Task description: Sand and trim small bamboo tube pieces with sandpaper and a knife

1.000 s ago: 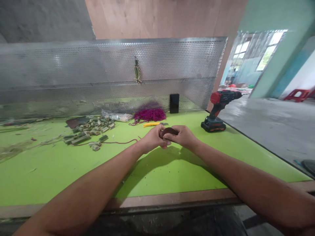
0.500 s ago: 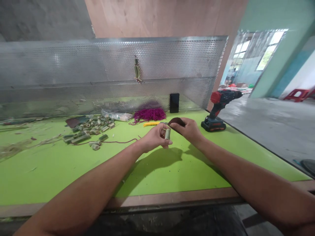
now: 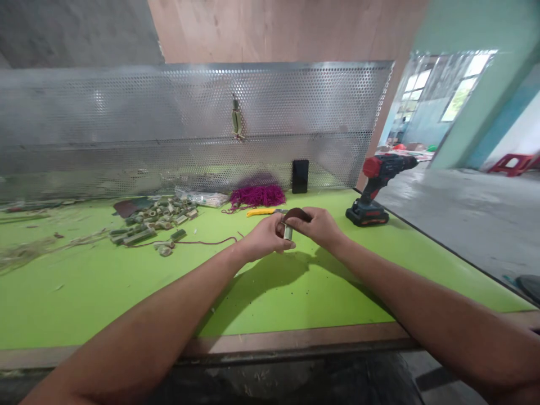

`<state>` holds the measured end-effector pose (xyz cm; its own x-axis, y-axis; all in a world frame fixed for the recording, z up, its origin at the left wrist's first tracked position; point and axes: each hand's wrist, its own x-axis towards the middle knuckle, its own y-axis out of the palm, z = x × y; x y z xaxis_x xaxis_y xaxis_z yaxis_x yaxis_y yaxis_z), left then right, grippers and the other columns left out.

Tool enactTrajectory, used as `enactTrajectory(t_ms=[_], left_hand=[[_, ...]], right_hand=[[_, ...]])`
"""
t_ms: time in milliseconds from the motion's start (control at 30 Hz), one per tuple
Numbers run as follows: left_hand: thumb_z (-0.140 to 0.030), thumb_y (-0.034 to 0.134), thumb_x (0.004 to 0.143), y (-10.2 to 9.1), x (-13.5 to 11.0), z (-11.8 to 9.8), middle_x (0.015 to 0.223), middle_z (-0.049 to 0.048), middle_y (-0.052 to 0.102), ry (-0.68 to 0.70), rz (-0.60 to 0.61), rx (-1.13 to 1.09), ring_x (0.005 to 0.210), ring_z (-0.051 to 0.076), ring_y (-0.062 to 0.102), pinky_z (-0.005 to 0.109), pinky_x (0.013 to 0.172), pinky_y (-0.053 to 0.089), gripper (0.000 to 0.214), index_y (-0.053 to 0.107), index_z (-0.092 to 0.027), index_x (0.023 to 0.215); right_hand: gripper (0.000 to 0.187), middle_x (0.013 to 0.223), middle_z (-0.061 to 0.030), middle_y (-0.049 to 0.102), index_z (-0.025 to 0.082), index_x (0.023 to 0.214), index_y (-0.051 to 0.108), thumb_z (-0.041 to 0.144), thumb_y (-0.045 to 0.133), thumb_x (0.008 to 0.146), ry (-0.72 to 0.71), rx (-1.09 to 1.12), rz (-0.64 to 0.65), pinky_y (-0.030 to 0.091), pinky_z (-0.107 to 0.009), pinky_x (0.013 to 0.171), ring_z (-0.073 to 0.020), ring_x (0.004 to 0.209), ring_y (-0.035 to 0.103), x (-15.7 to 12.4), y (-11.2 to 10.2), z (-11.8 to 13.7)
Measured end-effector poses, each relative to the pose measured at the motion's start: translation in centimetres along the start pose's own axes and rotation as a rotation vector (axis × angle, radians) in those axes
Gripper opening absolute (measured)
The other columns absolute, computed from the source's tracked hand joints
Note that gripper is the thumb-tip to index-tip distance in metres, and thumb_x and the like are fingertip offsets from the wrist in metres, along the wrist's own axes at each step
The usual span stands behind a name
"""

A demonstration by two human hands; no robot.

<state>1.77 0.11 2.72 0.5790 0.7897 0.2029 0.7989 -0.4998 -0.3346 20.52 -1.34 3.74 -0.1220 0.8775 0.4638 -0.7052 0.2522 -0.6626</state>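
My left hand [image 3: 270, 233] is closed on a short bamboo piece [image 3: 288, 233], held upright above the green tabletop. In my right hand [image 3: 320, 225] a dark brown, bent piece of sandpaper [image 3: 298, 214] is pinched between thumb and fingers. The sandpaper lies against the top end of the bamboo and hides it. Just behind my hands is a yellow-handled cutter [image 3: 260, 212], partly covered by the left hand.
Cut bamboo pieces [image 3: 169, 214] lie piled at the left, near a brown cord [image 3: 206, 242]. Purple string [image 3: 258, 196], a plastic packet [image 3: 202, 198] and a black phone [image 3: 300, 176] are along the back. A cordless drill [image 3: 371, 188] stands right; a bamboo figure [image 3: 237, 119] hangs on the mesh.
My right hand has moved left and brought the sandpaper onto the top of the bamboo piece. My left hand has stayed nearly in place.
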Motion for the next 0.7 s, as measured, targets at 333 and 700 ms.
enactTrajectory(t_ms=[333,700], left_hand=[[-0.025,0.084,0.066,-0.17,-0.09,0.06,0.08,0.0002,0.059,-0.035,0.021,-0.099,0.065,0.012,0.062,0.029,0.059,0.055,0.05,0.05,-0.015,0.102],[-0.028,0.086,0.065,-0.43,-0.43,-0.63,0.08,-0.0003,0.061,-0.037,0.096,-0.227,0.067,0.013,0.062,0.032,0.067,0.055,0.057,0.047,-0.017,0.106]], right_hand=[[0.05,0.062,-0.0021,0.061,0.016,0.078,0.072,0.066,0.065,0.074,-0.04,0.012,0.066,0.03,-0.025,0.051,-0.013,0.055,0.048,0.04,0.04,-0.31],[0.049,0.061,-0.0016,0.059,0.016,0.075,0.071,0.065,0.064,0.076,-0.1,0.025,0.002,0.03,-0.025,0.051,-0.0127,0.055,0.047,-0.01,-0.17,-0.23]])
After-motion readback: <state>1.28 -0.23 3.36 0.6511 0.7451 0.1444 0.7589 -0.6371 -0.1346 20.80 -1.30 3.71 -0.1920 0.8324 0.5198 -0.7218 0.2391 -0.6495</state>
